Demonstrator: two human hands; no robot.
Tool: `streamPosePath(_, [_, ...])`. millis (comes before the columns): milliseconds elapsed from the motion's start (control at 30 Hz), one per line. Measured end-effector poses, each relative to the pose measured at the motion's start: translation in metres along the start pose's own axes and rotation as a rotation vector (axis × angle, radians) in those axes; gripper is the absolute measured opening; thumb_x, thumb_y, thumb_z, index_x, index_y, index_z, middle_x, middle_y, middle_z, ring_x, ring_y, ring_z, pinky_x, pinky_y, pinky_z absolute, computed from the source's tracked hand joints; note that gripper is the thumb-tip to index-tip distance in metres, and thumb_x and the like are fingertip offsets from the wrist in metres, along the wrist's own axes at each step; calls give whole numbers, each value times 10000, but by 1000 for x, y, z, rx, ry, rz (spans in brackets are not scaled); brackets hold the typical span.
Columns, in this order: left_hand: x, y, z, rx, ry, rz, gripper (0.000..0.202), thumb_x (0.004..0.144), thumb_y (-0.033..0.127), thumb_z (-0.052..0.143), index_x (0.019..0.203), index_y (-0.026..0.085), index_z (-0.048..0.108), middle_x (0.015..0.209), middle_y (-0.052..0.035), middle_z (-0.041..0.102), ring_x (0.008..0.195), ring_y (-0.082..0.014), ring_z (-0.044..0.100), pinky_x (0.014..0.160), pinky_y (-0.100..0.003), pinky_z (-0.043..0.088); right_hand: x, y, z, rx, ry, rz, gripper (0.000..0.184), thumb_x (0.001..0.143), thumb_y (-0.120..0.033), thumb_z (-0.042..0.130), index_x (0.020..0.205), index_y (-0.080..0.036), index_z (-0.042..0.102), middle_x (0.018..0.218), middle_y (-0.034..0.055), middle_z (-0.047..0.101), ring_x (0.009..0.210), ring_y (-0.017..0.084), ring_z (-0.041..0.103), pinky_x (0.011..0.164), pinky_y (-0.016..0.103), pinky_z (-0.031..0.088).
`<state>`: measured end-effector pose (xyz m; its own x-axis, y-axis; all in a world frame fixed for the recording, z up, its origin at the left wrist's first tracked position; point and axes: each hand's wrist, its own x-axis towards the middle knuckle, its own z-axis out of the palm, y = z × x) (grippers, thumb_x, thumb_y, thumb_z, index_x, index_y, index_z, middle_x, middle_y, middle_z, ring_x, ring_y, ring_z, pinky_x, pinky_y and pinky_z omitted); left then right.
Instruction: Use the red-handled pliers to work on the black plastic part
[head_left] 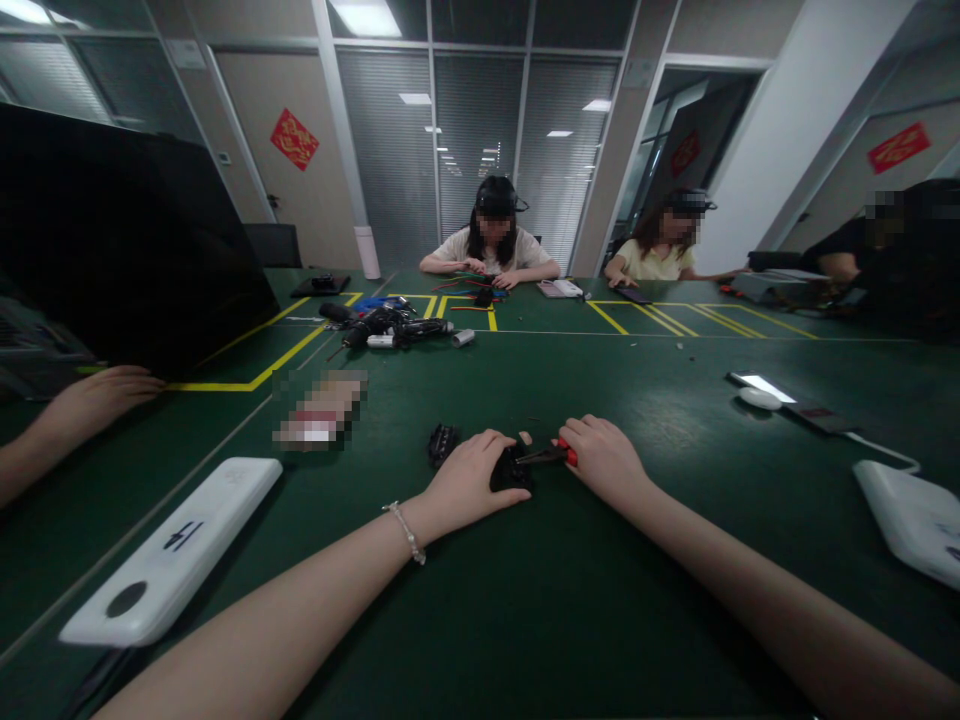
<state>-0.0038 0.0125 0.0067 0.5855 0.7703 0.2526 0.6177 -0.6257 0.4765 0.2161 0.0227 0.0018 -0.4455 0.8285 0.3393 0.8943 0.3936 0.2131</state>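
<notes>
On the green table, my left hand [469,478] is closed around a small black part [511,474], thumb at its near side and fingers over the far side. My right hand [606,458] grips red-handled pliers [551,454], whose dark jaws point left and meet the black part. Whether the jaws pinch anything is too small to tell. Another black piece [443,444] with ridges lies just left of my left hand. A small pale scrap [525,438] rests beyond the black part.
A white power bank [180,550] lies at left, near another person's hand [105,395] and a large black screen [127,230]. Dark tools and cables [386,325] are piled farther back. At right are a phone [765,386] and a white device [911,520]. Several people sit opposite.
</notes>
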Motion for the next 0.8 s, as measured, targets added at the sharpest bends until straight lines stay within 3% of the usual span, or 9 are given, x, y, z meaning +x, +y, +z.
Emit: streamPosePath(800, [0, -2, 0, 6, 19, 13, 534, 674, 513, 578, 1101, 219, 446, 1066, -48, 502, 939, -225, 506, 793, -365, 426, -1, -1, -6, -5, -16, 0, 143, 680, -173, 550, 819, -161, 580, 847, 57, 587, 774, 186, 510, 702, 330, 403])
